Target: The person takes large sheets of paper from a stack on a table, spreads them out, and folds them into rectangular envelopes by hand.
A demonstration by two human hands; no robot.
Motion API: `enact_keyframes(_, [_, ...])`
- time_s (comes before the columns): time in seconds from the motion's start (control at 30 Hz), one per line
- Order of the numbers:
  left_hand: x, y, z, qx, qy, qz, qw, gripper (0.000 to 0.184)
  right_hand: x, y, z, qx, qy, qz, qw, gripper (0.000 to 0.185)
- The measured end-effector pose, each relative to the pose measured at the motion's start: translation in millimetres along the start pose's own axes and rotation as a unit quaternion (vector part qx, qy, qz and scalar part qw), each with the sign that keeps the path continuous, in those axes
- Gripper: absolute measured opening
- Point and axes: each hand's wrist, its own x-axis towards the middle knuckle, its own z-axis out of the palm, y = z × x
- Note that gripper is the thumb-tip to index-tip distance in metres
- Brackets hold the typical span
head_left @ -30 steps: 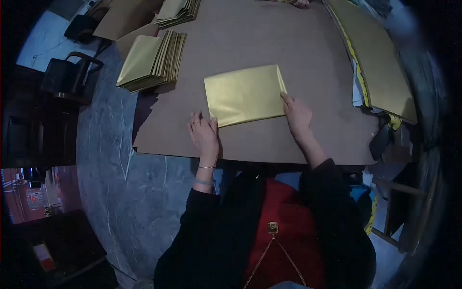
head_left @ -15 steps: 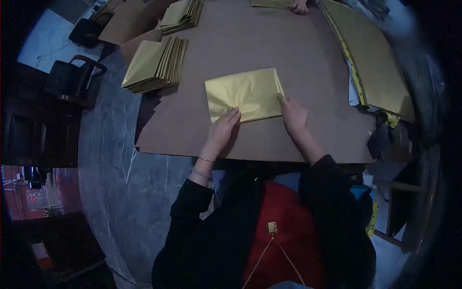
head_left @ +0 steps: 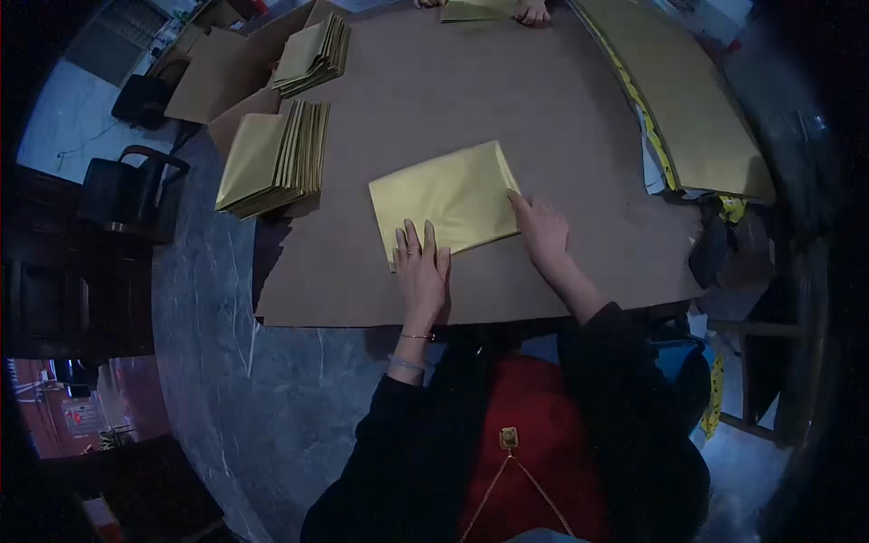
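A folded gold sheet (head_left: 448,195), shiny like foil or coated paper, lies slightly tilted on the brown cardboard table cover (head_left: 579,235). My left hand (head_left: 422,271) rests flat on its lower left part, fingers spread. At the sheet's right edge, my right hand (head_left: 543,231) has its fingers curled, with the fingertips pinching the folded side. Whatever is under my right palm is hidden.
Two stacks of folded gold sheets, a nearer stack (head_left: 276,158) and a farther stack (head_left: 312,54), stand at the left beside an open cardboard box (head_left: 213,72). A large gold pile (head_left: 679,100) lies on the right. Across the table, another person's hand (head_left: 532,13) touches a gold piece (head_left: 478,10).
My left hand has flattened and spread its fingers on the sheet. The sheet has turned slightly counterclockwise, while my right hand stays at its right edge. The view has shifted a little.
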Motion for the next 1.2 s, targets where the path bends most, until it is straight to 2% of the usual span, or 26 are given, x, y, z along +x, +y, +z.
enact_keyframes(0.07, [1,-2,4,-0.002,0.003,0.000,1.000,0.053,2,-5,-7,-0.017,-0.080,0.025,0.996,0.039])
enact_keyframes(0.1, [0,-3,6,-0.003,0.006,-0.004,1.000,0.054,5,-11,-13,-0.017,-0.082,0.023,0.996,0.039])
enact_keyframes(0.17, [2,2,-4,0.005,-0.021,-0.013,1.000,0.056,13,-33,-32,0.061,0.059,0.021,0.996,0.046])
enact_keyframes(0.2, [1,2,-5,-0.007,-0.014,-0.012,1.000,0.057,20,-52,-47,0.162,-0.009,0.013,0.987,0.053])
enact_keyframes(0.27, [2,4,-8,-0.019,-0.027,-0.016,0.999,0.057,19,-92,-48,0.288,0.028,-0.090,0.953,0.056])
enact_keyframes(0.33, [2,4,-16,-0.138,-0.052,-0.048,0.988,0.057,20,-125,-40,0.451,-0.101,-0.152,0.874,0.055])
enact_keyframes(0.37, [1,0,-15,-0.190,-0.058,-0.070,0.978,0.060,18,-128,-32,0.452,-0.100,-0.150,0.874,0.055])
enact_keyframes(0.4, [1,-3,-11,-0.190,-0.059,-0.069,0.978,0.060,17,-131,-26,0.466,-0.121,-0.152,0.863,0.054])
enact_keyframes(0.43, [2,-6,-7,-0.131,-0.052,-0.066,0.988,0.062,16,-132,-19,0.480,-0.142,-0.154,0.852,0.054])
enact_keyframes(0.5, [3,-6,-7,0.001,-0.074,-0.059,0.996,0.067,17,-117,-15,0.412,-0.152,-0.177,0.881,0.054])
enact_keyframes(0.6, [2,-4,-8,-0.059,-0.038,-0.052,0.996,0.070,18,-87,-19,0.337,-0.152,-0.179,0.912,0.056])
enact_keyframes(0.73, [1,0,-7,-0.025,-0.015,-0.049,0.998,0.076,21,-47,-23,0.256,-0.128,-0.135,0.949,0.059])
enact_keyframes(0.77, [0,0,-7,-0.019,-0.006,-0.048,0.999,0.078,21,-38,-25,0.215,-0.148,-0.118,0.958,0.060])
enact_keyframes(0.83, [-1,-1,-6,-0.026,-0.015,-0.054,0.998,0.078,20,-32,-17,0.157,-0.130,-0.122,0.971,0.059])
enact_keyframes(1.03, [0,0,-10,-0.039,-0.010,-0.050,0.998,0.080,22,-32,-10,0.106,-0.095,-0.082,0.986,0.056])
enact_keyframes(1.1, [-1,1,-10,-0.055,-0.014,-0.055,0.997,0.081,19,-28,-11,0.133,-0.107,-0.081,0.982,0.056])
enact_keyframes(1.2, [0,-1,-7,-0.038,-0.019,-0.062,0.997,0.080,16,-19,-12,0.068,-0.115,-0.070,0.989,0.056])
